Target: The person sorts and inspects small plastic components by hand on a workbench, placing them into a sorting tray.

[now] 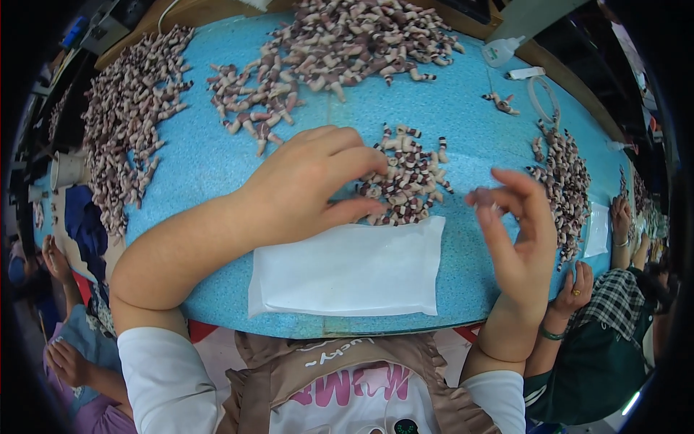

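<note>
My left hand [303, 181] reaches over a small heap of moulded pieces [416, 177], cream and maroon with dark bands, shaped like tiny figurine limbs. Its thumb and index finger are spread apart and touch the heap's left side; nothing shows between them. To the right of that heap, my right hand [526, 239] is raised, thumb and fingers pinched on a small purplish piece [483, 197], somewhat blurred. A flat white padded packet [347, 271] lies in front of the heap, below my left forearm.
Larger piles of similar pieces lie at the far middle [354, 43], left [134, 116] and right [567, 181] of the blue mat [224, 173]. A white squeeze bottle [502, 50] stands far right, near a clear tube loop [536, 98]. Other people's hands are at both sides.
</note>
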The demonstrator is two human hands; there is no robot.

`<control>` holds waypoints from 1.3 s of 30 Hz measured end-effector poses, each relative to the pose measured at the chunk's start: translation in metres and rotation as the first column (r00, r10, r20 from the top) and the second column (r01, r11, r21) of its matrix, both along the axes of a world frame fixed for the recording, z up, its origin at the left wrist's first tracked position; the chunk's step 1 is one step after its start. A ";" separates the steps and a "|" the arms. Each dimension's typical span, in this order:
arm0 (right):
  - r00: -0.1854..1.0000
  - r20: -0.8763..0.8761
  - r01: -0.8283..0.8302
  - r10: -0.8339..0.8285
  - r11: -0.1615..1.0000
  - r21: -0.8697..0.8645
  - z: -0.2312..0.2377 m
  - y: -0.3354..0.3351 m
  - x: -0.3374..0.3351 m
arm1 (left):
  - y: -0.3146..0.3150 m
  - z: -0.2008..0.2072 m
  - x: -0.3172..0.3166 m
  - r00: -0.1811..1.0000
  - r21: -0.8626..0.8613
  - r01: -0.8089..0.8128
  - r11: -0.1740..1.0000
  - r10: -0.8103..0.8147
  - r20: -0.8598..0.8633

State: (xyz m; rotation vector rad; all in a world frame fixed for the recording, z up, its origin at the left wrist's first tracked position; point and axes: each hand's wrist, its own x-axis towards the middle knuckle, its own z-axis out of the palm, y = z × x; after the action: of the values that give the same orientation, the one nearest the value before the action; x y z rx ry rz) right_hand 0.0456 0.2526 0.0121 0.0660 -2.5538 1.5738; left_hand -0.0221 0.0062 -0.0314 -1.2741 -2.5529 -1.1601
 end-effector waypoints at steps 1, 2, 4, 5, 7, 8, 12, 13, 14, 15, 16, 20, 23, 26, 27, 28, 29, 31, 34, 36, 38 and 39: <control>0.993 0.011 -0.118 0.119 0.993 -0.019 -0.001 0.002 0.004 | 0.000 -0.002 -0.001 1.000 0.004 -0.014 1.000 0.014 0.009; 0.991 0.024 -0.133 0.134 0.991 -0.018 -0.001 0.000 0.006 | -0.001 -0.004 -0.002 1.000 -0.014 0.013 1.000 -0.013 -0.025; 0.885 0.020 -0.461 0.464 0.871 0.173 0.000 -0.006 0.009 | -0.003 -0.008 -0.001 0.999 -0.029 0.023 0.999 -0.024 -0.047; 0.879 0.030 -0.473 0.476 0.863 0.174 -0.001 -0.010 0.009 | -0.002 -0.009 -0.001 0.998 0.002 0.038 0.999 -0.038 -0.042; 0.787 -0.025 -0.579 0.617 0.751 0.317 -0.006 -0.020 0.011 | -0.001 -0.009 0.000 0.999 0.040 0.038 0.998 -0.037 -0.033; 0.779 -0.016 -0.591 0.627 0.741 0.318 -0.008 -0.023 0.012 | -0.001 -0.010 0.001 0.999 0.087 0.037 0.995 -0.037 -0.010; 0.801 -0.030 -0.496 0.598 0.691 0.526 -0.013 -0.031 0.015 | -0.004 -0.004 0.001 0.988 0.203 0.005 0.979 -0.036 0.149; 0.820 -0.027 -0.465 0.571 0.693 0.551 -0.014 -0.032 0.016 | -0.005 0.000 0.001 0.988 0.209 -0.005 0.978 -0.028 0.154; 0.815 -0.021 -0.473 0.579 0.686 0.553 -0.014 -0.032 0.017 | -0.007 0.005 0.001 0.961 0.210 -0.041 0.977 -0.019 0.274; 0.822 -0.026 -0.466 0.569 0.698 0.543 -0.014 -0.032 0.018 | -0.007 0.007 0.001 0.921 0.208 -0.074 0.975 -0.013 0.390; 0.829 -0.032 -0.458 0.558 0.711 0.533 -0.014 -0.032 0.018 | -0.007 0.007 0.001 0.920 0.212 -0.081 0.974 -0.009 0.393; 0.793 -0.032 -0.482 0.608 0.659 0.577 -0.016 -0.034 0.018 | -0.005 -0.007 -0.005 0.959 0.274 -0.091 0.957 0.010 0.284; 0.753 -0.019 -0.534 0.658 0.627 0.568 -0.012 -0.036 0.020 | -0.005 -0.015 -0.006 0.997 0.253 -0.051 0.966 0.035 0.068; 0.715 0.022 -0.618 0.699 0.617 0.488 -0.012 -0.034 0.020 | -0.004 -0.016 -0.005 0.995 0.209 -0.077 0.975 0.062 0.074; 0.729 0.037 -0.630 0.683 0.650 0.425 -0.014 -0.032 0.019 | -0.004 -0.015 -0.005 0.993 0.195 -0.090 0.977 0.073 0.089; 0.743 0.052 -0.637 0.667 0.681 0.360 -0.014 -0.030 0.017 | -0.005 -0.011 -0.004 0.995 0.193 -0.081 0.978 0.067 0.080; 0.749 0.044 -0.628 0.661 0.688 0.363 -0.012 -0.029 0.017 | -0.007 -0.005 -0.003 0.986 0.154 -0.092 0.984 0.069 0.150; 0.805 0.188 -0.587 0.563 0.803 0.106 -0.005 -0.027 0.016 | -0.009 0.002 -0.001 0.976 0.113 -0.089 0.990 0.064 0.209; 0.802 0.226 -0.544 0.553 0.832 -0.104 -0.002 -0.020 0.016 | -0.008 0.004 -0.002 0.953 0.129 -0.103 0.986 0.061 0.297; 0.804 0.203 -0.536 0.558 0.829 -0.157 -0.004 -0.018 0.015 | -0.006 -0.003 -0.004 0.989 0.096 -0.124 0.988 0.132 -0.073; 0.807 0.180 -0.528 0.563 0.823 -0.210 -0.005 -0.016 0.013 | -0.009 -0.005 -0.001 0.991 0.047 -0.115 0.992 0.118 -0.056; 0.801 0.169 -0.538 0.574 0.815 -0.216 -0.006 -0.016 0.012 | -0.010 -0.004 0.000 0.993 0.001 -0.114 0.994 0.114 -0.029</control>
State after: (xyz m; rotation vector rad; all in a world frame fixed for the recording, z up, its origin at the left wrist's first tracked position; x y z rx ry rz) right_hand 0.0574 0.2368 0.0063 0.7324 -2.7226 2.0871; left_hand -0.0219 -0.0040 -0.0358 -1.1204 -2.5673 -1.1108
